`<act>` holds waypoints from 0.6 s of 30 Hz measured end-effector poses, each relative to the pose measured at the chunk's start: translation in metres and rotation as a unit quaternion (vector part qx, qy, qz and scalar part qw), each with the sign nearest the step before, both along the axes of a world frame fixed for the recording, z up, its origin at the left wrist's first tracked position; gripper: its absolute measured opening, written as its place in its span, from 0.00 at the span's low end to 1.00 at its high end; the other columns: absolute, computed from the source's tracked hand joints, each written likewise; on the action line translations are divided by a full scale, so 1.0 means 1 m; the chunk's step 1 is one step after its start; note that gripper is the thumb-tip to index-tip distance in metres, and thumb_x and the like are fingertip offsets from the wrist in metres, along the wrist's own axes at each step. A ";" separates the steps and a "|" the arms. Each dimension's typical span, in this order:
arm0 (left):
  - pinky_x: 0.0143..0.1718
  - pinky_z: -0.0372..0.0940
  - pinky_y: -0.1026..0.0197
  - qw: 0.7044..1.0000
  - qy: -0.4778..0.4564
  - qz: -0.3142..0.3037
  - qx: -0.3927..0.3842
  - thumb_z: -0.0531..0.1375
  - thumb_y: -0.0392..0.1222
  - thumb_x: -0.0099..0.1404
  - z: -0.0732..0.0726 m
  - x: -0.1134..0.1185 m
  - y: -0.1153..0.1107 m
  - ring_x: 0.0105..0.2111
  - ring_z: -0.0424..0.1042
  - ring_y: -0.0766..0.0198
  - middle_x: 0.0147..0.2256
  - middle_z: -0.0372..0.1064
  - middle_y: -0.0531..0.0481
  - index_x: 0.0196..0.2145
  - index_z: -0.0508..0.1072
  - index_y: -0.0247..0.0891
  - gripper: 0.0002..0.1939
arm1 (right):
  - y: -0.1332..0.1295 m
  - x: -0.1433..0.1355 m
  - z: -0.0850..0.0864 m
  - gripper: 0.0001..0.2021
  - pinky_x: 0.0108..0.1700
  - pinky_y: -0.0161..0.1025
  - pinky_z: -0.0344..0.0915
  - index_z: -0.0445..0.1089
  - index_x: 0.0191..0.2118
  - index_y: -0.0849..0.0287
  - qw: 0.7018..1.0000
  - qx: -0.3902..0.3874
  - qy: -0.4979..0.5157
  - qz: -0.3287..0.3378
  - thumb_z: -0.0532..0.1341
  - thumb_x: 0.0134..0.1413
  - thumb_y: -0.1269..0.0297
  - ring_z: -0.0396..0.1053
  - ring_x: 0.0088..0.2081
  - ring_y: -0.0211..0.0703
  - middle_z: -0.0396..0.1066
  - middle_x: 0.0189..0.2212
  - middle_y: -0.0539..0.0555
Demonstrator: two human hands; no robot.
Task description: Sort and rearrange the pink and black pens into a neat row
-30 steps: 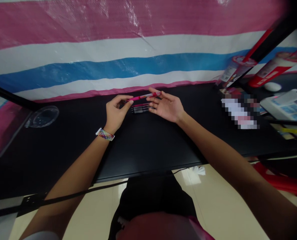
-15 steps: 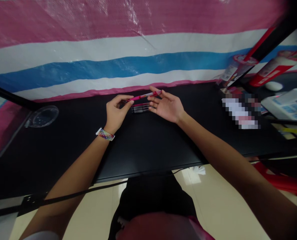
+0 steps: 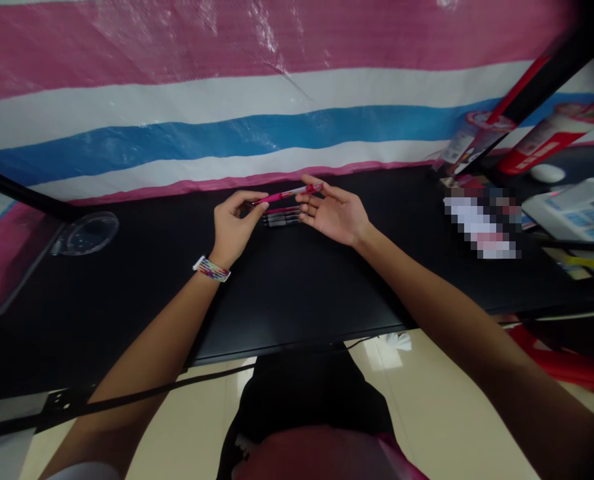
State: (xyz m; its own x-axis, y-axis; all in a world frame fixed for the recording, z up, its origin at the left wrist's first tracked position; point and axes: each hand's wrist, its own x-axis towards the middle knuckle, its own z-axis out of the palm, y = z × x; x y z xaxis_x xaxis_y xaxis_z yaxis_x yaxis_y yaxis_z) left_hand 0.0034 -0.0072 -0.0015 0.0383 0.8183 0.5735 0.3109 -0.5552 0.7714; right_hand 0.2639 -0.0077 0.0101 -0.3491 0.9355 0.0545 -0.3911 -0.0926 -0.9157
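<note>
A pink pen is held level just above the black table, near its far edge. My left hand pinches the pen's left end between thumb and fingers. My right hand, palm up, grips the pen's right end with thumb and fingertips. Beneath the pen, between both hands, a few more pens lie side by side on the table, one pinkish and the others dark. A colourful woven band sits on my left wrist.
A striped pink, white and blue plastic sheet hangs behind the table. A clear plastic lid lies at the far left. Red-labelled cylinders, boxes and papers crowd the right side. A black cable runs under the table's front edge.
Almost nothing has moved. Both hands keep hold of the pink pen in the same place; the fingers shift only slightly.
</note>
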 end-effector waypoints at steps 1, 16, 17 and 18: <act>0.54 0.78 0.52 1.000 -0.001 0.000 -0.001 0.74 0.47 0.72 -0.001 0.000 0.001 0.45 0.84 0.56 0.47 0.87 0.47 0.47 0.88 0.46 0.09 | 0.000 0.000 0.001 0.27 0.54 0.54 0.80 0.80 0.60 0.49 1.000 0.000 0.000 0.000 0.68 0.63 0.39 0.80 0.51 0.57 0.85 0.49 0.58; 0.58 0.79 0.51 0.997 0.016 0.023 -0.066 0.69 0.42 0.74 -0.006 0.000 0.013 0.49 0.86 0.56 0.49 0.88 0.46 0.49 0.87 0.41 0.09 | 0.029 0.007 -0.023 0.07 0.57 0.52 0.80 0.86 0.45 0.53 0.921 0.228 -0.231 -0.214 0.70 0.64 0.66 0.83 0.46 0.50 0.87 0.44 0.54; 0.58 0.79 0.51 0.997 0.026 0.029 -0.073 0.69 0.42 0.74 -0.007 -0.001 0.016 0.48 0.86 0.55 0.49 0.88 0.46 0.48 0.88 0.41 0.08 | 0.030 0.007 -0.024 0.08 0.59 0.53 0.79 0.87 0.45 0.53 0.906 0.247 -0.262 -0.221 0.69 0.64 0.68 0.83 0.48 0.51 0.87 0.46 0.55; 0.58 0.79 0.50 0.995 0.039 0.034 -0.080 0.69 0.41 0.74 -0.008 -0.001 0.018 0.48 0.87 0.55 0.48 0.88 0.46 0.47 0.88 0.41 0.08 | 0.031 0.008 -0.025 0.10 0.59 0.53 0.79 0.87 0.46 0.54 0.890 0.264 -0.294 -0.227 0.68 0.65 0.70 0.84 0.49 0.52 0.87 0.47 0.55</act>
State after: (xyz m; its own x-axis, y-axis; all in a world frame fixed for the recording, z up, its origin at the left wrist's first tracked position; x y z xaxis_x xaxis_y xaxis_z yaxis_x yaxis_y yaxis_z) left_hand 0.0019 0.0110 -0.0096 0.0185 0.9009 0.4337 0.4061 -0.4031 0.8201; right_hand 0.2716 0.0233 -0.0151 -0.0541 0.8858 0.4608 0.2830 0.4562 -0.8437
